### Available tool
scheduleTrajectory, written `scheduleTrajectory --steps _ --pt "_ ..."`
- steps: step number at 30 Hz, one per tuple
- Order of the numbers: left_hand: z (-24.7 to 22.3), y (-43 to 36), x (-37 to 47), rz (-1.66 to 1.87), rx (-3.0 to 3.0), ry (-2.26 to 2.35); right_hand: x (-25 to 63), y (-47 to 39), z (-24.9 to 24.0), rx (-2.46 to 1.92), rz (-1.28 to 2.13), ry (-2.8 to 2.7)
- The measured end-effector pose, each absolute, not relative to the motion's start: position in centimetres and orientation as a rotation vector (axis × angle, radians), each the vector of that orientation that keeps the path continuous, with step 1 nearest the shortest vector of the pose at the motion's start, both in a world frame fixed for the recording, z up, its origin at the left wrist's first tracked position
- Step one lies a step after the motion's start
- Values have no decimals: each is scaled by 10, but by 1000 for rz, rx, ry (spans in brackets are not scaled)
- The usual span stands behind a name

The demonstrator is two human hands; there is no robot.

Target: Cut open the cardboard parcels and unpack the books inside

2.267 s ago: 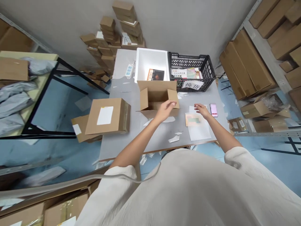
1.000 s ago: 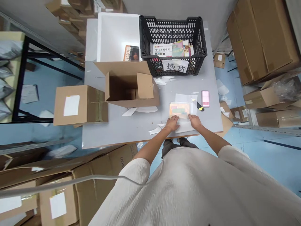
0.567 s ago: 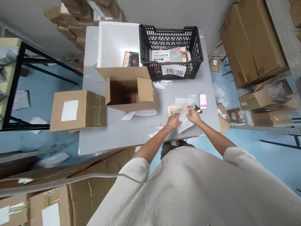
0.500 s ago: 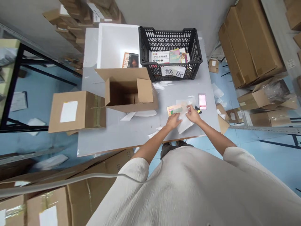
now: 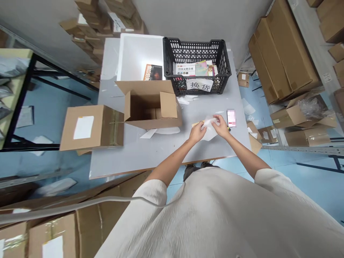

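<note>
Translucent film (image 5: 209,133) is held by two hands above the desk (image 5: 147,154), toward its four o'clock. The left hand (image 5: 197,132) is narrow, pinching the film's nine-o'clock side; the right hand (image 5: 221,128) has bent fingers gripping its three-o'clock side. From the film, a phone (image 5: 231,118) lies near at two, an open box (image 5: 153,124) stands at ten across a stretch of grey top, and a crate (image 5: 199,77) sits at twelve. The front edge runs at six; a closed box (image 5: 83,132) overhangs the nine-o'clock edge.
</note>
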State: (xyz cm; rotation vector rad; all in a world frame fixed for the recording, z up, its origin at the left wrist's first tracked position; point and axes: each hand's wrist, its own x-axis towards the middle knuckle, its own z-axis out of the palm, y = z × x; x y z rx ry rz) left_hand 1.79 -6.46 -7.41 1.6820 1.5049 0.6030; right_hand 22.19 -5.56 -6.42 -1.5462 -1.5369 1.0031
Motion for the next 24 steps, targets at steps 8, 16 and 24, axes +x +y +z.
scheduleTrajectory --steps 8,16,24 --pt "-14 -34 -12 1040 1606 1588 216 -57 -36 -1727 808 -1258" --pt "25 -31 -48 1306 1499 1328 142 -28 23 -1225 1528 -1190" --pt "82 -25 -124 1475 1627 1348 54 -4 76 -1063 1456 -1304"
